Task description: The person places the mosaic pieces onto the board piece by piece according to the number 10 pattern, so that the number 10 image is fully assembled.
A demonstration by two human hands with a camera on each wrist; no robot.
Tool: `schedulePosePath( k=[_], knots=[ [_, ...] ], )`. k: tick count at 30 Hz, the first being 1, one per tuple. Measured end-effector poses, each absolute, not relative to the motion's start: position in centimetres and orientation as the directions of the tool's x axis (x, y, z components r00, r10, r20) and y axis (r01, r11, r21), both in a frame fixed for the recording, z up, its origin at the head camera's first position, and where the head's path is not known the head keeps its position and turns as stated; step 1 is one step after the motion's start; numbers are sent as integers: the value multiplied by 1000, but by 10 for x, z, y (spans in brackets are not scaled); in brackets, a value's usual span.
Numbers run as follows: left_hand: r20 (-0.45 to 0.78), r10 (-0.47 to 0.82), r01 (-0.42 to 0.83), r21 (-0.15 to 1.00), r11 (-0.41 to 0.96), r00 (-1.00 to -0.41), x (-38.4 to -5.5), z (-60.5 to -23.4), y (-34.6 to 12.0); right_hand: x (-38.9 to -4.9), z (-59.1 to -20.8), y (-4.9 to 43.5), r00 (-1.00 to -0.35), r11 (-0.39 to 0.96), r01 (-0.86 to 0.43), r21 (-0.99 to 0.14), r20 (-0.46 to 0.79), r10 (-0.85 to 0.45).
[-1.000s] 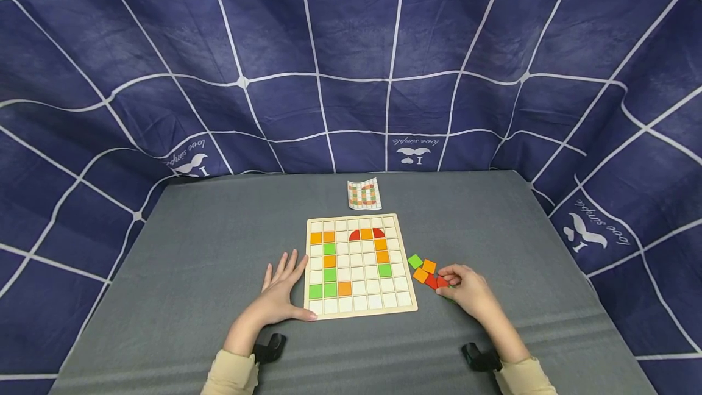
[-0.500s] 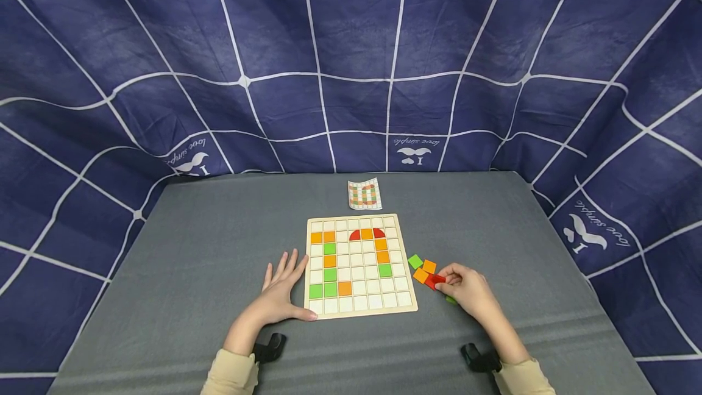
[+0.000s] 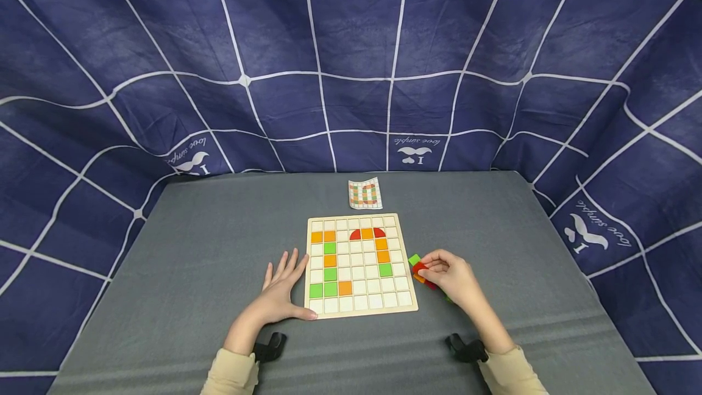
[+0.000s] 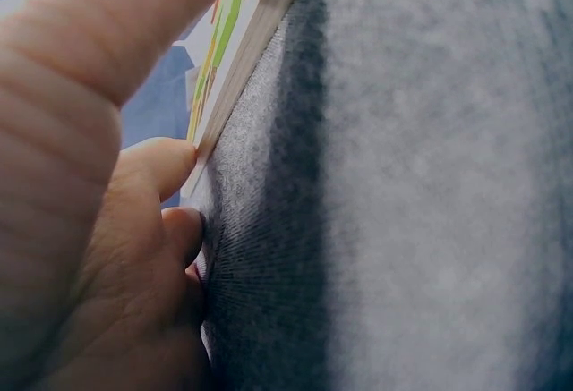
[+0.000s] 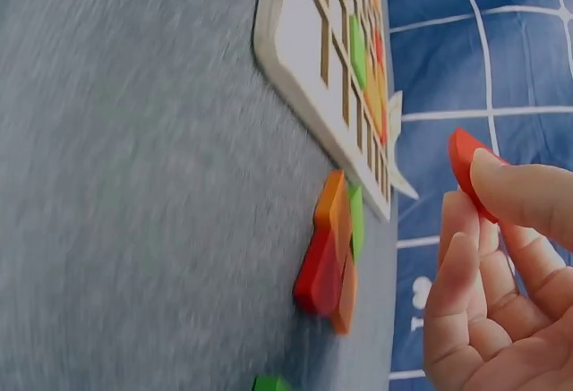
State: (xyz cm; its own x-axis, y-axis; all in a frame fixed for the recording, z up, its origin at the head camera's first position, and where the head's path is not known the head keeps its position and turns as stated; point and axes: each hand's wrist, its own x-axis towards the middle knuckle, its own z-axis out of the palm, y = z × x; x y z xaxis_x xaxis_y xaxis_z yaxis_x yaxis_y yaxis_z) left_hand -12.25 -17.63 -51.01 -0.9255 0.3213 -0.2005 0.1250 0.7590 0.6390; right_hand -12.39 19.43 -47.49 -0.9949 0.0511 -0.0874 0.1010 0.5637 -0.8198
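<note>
My right hand (image 3: 454,279) pinches a red wooden tile (image 5: 463,154) between thumb and fingertips, raised above the table in the right wrist view. Under and beside it lie loose tiles: a red tile (image 5: 315,270), an orange tile (image 5: 331,199) and a green tile (image 5: 357,221), partly hidden by the hand in the head view. The wooden grid board (image 3: 358,273) carries several orange and green squares and two red quarter-round tiles. Along its left edge rests my left hand (image 3: 282,294), fingers spread, the thumb at the lower left corner.
A small printed pattern card (image 3: 364,194) lies beyond the board. Another green tile (image 5: 270,383) sits apart, nearer the right wrist. Grey cloth (image 3: 219,230) covers the table, and a blue gridded curtain (image 3: 351,102) hangs behind and at both sides.
My right hand has lifted the red tile off the loose group and carried it left and slightly away, toward the board. The left hand and board stay in place.
</note>
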Motion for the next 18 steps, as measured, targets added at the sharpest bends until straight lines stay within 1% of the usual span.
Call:
schedulePosePath(
  k=[5, 12, 18],
  knots=[
    [-201, 324, 127, 639, 759, -925, -123, -509, -177, -126, -477, 182, -995, 510, 87, -856, -95, 9],
    [-203, 319, 123, 634, 763, -926, -123, -509, -176, -126, -486, 162, -990, 475, 58, -878, -113, -89],
    [-183, 317, 133, 636, 760, -931, -121, -508, -175, -125, -494, 149, -987, 508, 46, -860, -116, -107]
  ],
)
